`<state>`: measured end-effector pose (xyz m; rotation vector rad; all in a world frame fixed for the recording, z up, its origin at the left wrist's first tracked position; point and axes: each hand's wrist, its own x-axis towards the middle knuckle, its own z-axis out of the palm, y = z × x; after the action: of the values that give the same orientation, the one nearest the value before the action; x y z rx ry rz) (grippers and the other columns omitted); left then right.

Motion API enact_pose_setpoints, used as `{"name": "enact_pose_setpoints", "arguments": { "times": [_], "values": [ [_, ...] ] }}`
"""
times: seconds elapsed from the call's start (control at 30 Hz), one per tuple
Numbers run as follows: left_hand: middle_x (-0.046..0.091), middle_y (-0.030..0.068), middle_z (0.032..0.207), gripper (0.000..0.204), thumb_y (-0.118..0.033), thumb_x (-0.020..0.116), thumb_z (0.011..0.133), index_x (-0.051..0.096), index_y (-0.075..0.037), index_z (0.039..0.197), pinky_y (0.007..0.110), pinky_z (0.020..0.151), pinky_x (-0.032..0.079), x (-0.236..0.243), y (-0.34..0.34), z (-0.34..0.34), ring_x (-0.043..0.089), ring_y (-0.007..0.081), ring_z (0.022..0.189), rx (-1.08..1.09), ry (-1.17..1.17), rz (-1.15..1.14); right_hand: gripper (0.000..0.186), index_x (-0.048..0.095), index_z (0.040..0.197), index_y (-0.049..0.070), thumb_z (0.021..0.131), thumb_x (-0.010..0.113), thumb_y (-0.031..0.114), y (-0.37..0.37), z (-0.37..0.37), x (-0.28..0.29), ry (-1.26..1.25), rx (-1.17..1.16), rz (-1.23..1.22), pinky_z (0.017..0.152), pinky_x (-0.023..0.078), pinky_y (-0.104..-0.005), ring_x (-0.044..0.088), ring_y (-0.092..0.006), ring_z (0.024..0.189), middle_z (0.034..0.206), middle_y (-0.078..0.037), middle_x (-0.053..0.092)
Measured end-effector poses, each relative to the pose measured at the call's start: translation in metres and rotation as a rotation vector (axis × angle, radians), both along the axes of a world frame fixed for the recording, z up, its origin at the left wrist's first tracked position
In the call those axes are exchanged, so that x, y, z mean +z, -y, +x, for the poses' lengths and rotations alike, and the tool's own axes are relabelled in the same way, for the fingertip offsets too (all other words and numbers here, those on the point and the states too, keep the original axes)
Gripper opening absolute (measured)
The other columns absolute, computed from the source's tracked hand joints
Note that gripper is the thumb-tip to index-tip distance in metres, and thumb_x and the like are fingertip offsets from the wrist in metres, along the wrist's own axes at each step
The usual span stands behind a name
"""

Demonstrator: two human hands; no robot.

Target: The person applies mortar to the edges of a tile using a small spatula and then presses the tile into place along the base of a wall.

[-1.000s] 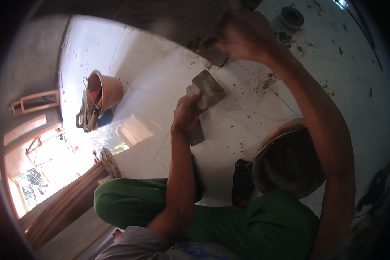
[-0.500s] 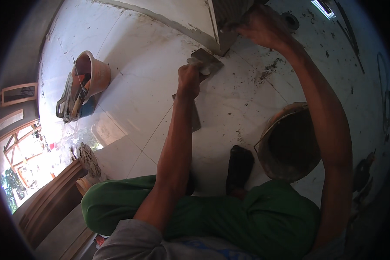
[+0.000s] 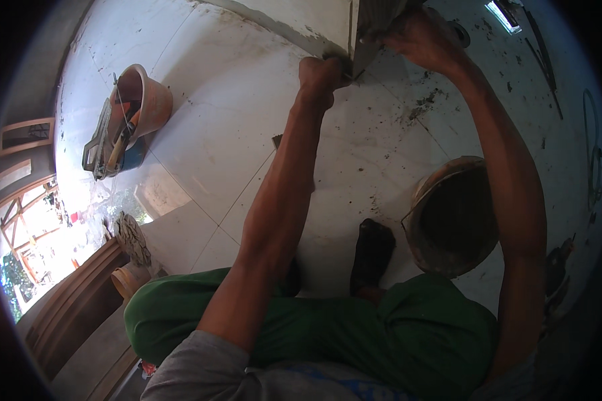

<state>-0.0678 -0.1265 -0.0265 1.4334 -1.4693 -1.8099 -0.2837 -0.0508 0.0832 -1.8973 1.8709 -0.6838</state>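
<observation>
My left hand [image 3: 324,77] is closed at the foot of the wall corner [image 3: 352,40], fingers wrapped round a flat-bladed trowel. The hand hides most of the trowel, and only dark bits show by the corner. Higher and to the right, my right hand [image 3: 425,43] is curled against the dark side face of the same corner. Whatever its fingers grip is too dark to make out. Beneath my left forearm lies another flat tool [image 3: 277,141], with just one end showing on the tiled floor [image 3: 234,160].
Right of my foot [image 3: 373,250] stands a round bucket [image 3: 415,234], dark inside. An orange-brown bucket [image 3: 157,103] with hand tools sits at left. Wooden boards [image 3: 73,287] lie at lower left. Crumbs of mortar [image 3: 425,103] dot the floor; thin dark strips [image 3: 542,60] lie far right.
My left hand has moved up and to the right with the trowel, from the open floor to the wall's foot. My right hand stays by the corner's side face.
</observation>
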Motion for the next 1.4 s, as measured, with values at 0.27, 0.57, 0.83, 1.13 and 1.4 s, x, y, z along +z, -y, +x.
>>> {"name": "enact_pose_setpoints", "arguments": {
  "times": [0.27,0.57,0.83,1.13,1.4],
  "values": [
    [0.073,0.0244,0.102,0.026,-0.005,0.061,0.093,0.067,0.019,0.1,0.037,0.088,0.066,0.065,0.0,0.081,0.076,0.0317,0.087,0.154,-0.181,-0.013,0.043,0.073,0.119,-0.003,0.094,0.079,0.032,-0.001,0.043,0.038,0.006,-0.225,0.211,0.103,0.052,-0.0458,0.068,-0.0333,0.117,0.122,-0.024,0.072],
    [0.07,0.0241,0.106,0.027,-0.005,0.063,0.093,0.065,0.018,0.106,0.043,0.088,0.065,-0.022,-0.021,0.082,0.074,0.0327,0.092,0.24,-0.186,0.203,0.048,0.069,0.13,0.002,0.091,0.081,0.028,0.011,-0.02,-0.034,0.059,0.246,-0.157,0.108,0.048,-0.0465,0.065,-0.0363,0.122,0.13,-0.026,0.068],
    [0.07,0.0229,0.102,0.025,-0.004,0.062,0.092,0.065,0.017,0.103,0.044,0.088,0.065,-0.022,-0.018,0.074,0.074,0.0312,0.087,0.202,-0.115,0.2,0.051,0.066,0.131,0.0,0.09,0.082,0.027,-0.001,0.004,-0.015,0.159,0.008,-0.402,0.11,0.049,-0.0479,0.062,-0.0369,0.127,0.13,-0.023,0.068],
    [0.068,0.0254,0.108,0.027,-0.002,0.059,0.093,0.062,0.021,0.106,0.044,0.09,0.066,-0.026,0.003,0.101,0.074,0.0343,0.094,0.276,-0.232,0.124,0.063,0.061,0.13,-0.01,0.089,0.085,0.03,0.002,0.01,0.005,0.082,-0.048,-0.103,0.106,0.051,-0.046,0.064,-0.035,0.12,0.132,-0.028,0.065],
    [0.068,0.0268,0.106,0.027,-0.002,0.06,0.093,0.063,0.022,0.104,0.045,0.088,0.068,-0.034,0.002,0.075,0.074,0.0349,0.092,0.29,-0.237,0.105,0.064,0.06,0.136,-0.006,0.089,0.085,0.029,0.008,0.006,-0.006,0.16,0.064,-0.082,0.112,0.046,-0.0487,0.06,-0.0323,0.126,0.134,-0.028,0.064]
  ]
}}
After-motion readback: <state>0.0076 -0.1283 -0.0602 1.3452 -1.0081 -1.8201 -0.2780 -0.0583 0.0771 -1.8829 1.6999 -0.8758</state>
